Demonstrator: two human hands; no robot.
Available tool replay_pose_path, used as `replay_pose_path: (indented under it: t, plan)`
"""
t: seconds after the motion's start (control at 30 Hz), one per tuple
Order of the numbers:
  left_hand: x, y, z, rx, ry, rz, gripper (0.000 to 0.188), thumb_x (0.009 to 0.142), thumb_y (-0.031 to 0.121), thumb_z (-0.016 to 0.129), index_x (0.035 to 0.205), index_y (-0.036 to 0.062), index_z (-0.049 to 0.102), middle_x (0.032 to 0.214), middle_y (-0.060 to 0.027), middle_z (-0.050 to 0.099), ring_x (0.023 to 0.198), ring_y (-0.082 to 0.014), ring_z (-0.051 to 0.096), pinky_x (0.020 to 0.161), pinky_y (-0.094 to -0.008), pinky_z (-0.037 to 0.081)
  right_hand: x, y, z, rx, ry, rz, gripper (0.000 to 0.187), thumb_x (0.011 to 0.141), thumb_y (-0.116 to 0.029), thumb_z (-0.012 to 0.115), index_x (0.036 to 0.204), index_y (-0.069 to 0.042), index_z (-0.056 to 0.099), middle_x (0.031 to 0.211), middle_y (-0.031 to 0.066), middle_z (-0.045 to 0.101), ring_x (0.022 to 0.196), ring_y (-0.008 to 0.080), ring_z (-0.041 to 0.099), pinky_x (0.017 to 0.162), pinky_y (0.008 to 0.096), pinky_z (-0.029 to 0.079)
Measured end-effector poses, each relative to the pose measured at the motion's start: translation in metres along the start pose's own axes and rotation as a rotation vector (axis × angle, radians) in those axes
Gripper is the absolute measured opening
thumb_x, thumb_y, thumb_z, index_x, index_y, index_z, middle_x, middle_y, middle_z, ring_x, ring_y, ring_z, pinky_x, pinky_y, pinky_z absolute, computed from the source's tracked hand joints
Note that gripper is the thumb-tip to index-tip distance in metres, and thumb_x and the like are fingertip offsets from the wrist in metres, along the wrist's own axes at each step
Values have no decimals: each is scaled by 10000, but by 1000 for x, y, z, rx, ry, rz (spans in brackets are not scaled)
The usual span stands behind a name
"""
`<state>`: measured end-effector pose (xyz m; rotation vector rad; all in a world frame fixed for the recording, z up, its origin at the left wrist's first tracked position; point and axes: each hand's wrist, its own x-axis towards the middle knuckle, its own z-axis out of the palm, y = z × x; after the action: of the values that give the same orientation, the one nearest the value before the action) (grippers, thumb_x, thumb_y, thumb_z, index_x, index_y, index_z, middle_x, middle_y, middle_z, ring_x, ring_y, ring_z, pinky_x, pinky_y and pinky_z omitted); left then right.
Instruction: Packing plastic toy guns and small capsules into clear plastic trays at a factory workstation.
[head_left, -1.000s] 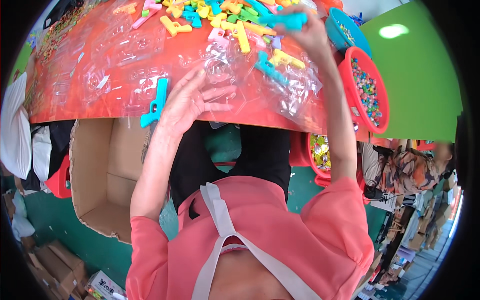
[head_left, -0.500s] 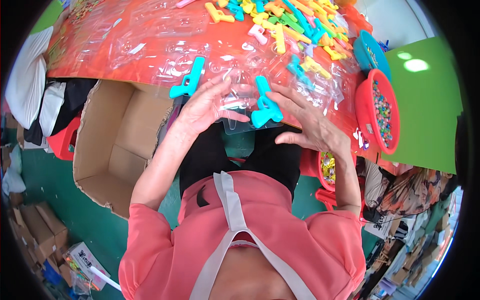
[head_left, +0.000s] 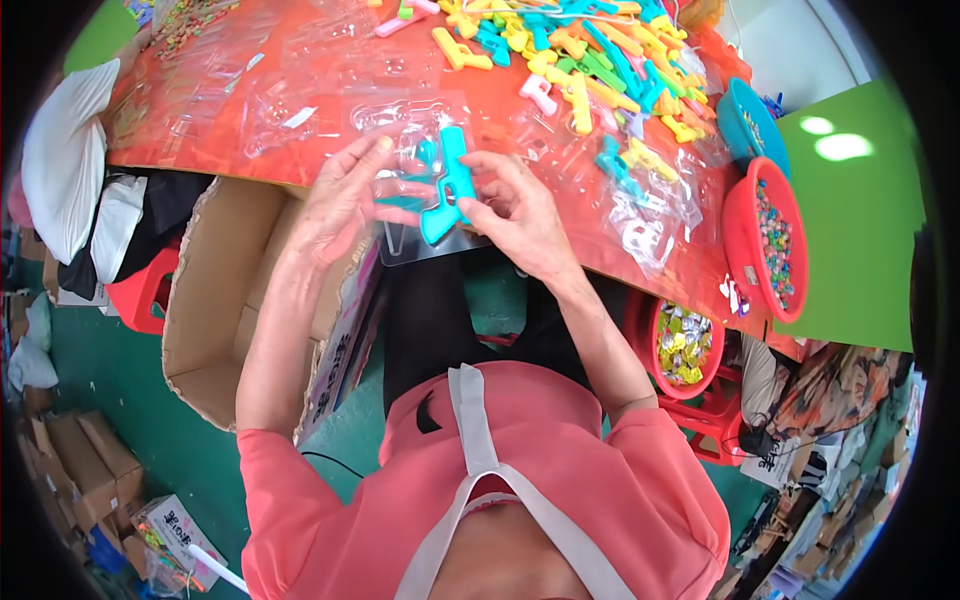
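Note:
At the table's near edge, a turquoise toy pistol (head_left: 452, 180) lies over a transparent moulded plastic tray (head_left: 440, 250). My right hand (head_left: 525, 215) pinches the pistol's right side between thumb and fingers. Just left of it, my left hand (head_left: 340, 205) has its fingers spread and grips nothing I can see. More turquoise shows behind and beside the left fingers, but its shape is partly hidden. The tray's near end juts past the table edge above my lap.
A pile of coloured toy pistols (head_left: 590, 70) covers the far right of the red table (head_left: 330, 75), among other transparent trays. Red basin (head_left: 735, 225) and teal basin (head_left: 725, 125) stand at the right. An open cardboard box (head_left: 230, 290) sits below left; a red tub (head_left: 660, 350) holds wrapped pieces.
Both hands have moved left with the tray. My right hand has closed on the turquoise pistol, which was apart from its thumb before. The pistol under the left hand has shifted behind it.

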<state>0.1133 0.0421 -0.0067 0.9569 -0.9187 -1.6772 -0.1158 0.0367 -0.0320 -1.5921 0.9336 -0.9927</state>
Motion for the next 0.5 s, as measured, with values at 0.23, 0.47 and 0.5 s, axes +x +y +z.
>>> replay_pose_path:
  t: [0.23,0.47,0.5]
  plan:
    - [72,18,-65,474,323,232,777,877,181,737,1474,-46,296,874,-71,692,678,-113,619,573,-249,495,73,22,23,-110,121,-156,431,832,-201,744,1183,-2,593,1087,167,608,962,255,662,792,346,553]
    - [148,8,-116,624,368,375,834,819,276,805,1465,-25,370,768,-12,671,674,-74,587,620,-219,458,103,23,9,-401,119,-206,401,863,-222,702,1176,7,600,1043,184,670,947,277,685,839,376,554]
    - [150,9,-120,814,438,311,823,805,302,811,1453,-3,405,849,-53,683,738,-109,609,660,-252,472,93,13,0,-417,115,-231,386,870,-224,695,1172,-1,605,1038,171,671,936,279,686,831,374,554]
